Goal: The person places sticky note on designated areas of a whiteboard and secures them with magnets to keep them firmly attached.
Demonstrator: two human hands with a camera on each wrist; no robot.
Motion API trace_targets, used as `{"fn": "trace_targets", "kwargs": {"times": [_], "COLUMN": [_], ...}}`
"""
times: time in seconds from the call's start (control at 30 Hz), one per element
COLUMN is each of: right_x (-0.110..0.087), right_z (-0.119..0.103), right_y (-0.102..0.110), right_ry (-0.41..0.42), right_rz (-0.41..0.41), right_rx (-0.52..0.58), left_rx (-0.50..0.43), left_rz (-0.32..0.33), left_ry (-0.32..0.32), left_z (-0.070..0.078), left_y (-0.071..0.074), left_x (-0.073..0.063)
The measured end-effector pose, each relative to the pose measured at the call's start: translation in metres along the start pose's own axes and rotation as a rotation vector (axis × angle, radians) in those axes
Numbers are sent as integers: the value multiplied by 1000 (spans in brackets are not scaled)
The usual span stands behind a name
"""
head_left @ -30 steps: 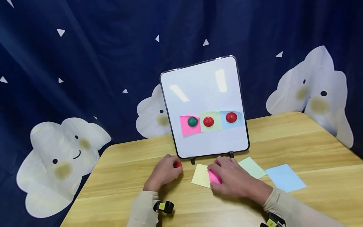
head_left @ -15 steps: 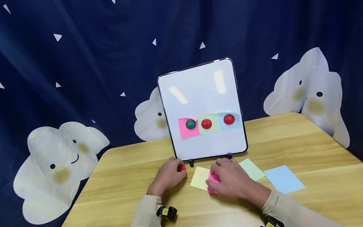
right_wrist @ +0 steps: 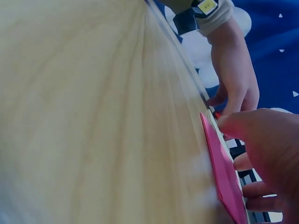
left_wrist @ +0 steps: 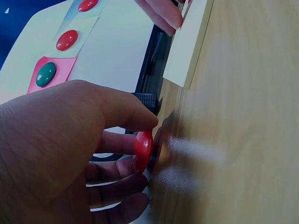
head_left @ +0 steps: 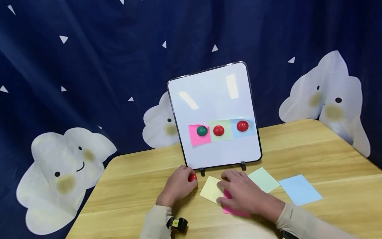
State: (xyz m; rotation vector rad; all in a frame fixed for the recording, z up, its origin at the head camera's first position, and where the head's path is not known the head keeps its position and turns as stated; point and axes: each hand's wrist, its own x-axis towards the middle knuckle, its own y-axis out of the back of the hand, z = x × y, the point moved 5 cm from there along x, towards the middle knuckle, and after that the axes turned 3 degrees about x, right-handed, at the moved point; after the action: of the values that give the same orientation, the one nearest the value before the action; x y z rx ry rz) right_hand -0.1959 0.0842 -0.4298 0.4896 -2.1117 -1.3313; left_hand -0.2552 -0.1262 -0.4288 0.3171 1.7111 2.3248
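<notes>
My left hand (head_left: 178, 186) pinches a round red magnet (left_wrist: 143, 151) between thumb and index finger, just above the table near the whiteboard's lower left corner. My right hand (head_left: 243, 192) is bent over the sticky notes, with thumb and fingers spread to either side. A pink sticky note (right_wrist: 223, 172) lies partly beneath it, its near edge showing. The pad of yellow sticky notes (head_left: 210, 190) touches its fingertips on the left. Green sticky notes (head_left: 264, 180) and blue sticky notes (head_left: 300, 190) lie to its right. The palm hides part of the pink and yellow notes.
The whiteboard (head_left: 213, 96) stands tilted on small black feet (head_left: 243, 165). On it, a green magnet (head_left: 202, 130) sits on a pink note, and red magnets (head_left: 219, 130) sit on green and blue notes. A dark blue curtain (head_left: 119, 49) hangs behind the wooden table (head_left: 131, 196).
The pink note, earlier between my right fingers, now lies flatter and further right, partly under the palm. My left hand has shifted slightly right with the red magnet.
</notes>
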Motion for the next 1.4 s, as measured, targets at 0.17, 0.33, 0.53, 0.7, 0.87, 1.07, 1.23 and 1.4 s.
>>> {"fn": "trace_targets", "kwargs": {"times": [0.17,0.33,0.53,0.7,0.87,1.07,1.23,1.4], "right_x": [1,2,2,1,3,6,4,5], "right_z": [-2,-5,-5,-4,-1,0,1,2], "right_y": [-3,-4,-2,-1,4,8,11,13], "right_ry": [-28,-42,-45,-59,-29,24,-3,-14], "right_rz": [-41,-74,-81,-33,80,201,254,304], "right_rx": [-28,-37,-51,-8,47,41,28,50], "left_rx": [-15,-37,-43,-49,-80,-121,-118,-101], "left_rz": [-6,-22,-19,-17,-35,-46,-39,-35], "left_ry": [-7,-6,-41,-79,-101,-122,-139,-167], "left_z": [0,-3,-2,0,-1,1,3,4], "left_y": [1,1,3,4,2,-1,-3,-4], "left_x": [2,1,-1,-1,-2,-1,-1,-1]}}
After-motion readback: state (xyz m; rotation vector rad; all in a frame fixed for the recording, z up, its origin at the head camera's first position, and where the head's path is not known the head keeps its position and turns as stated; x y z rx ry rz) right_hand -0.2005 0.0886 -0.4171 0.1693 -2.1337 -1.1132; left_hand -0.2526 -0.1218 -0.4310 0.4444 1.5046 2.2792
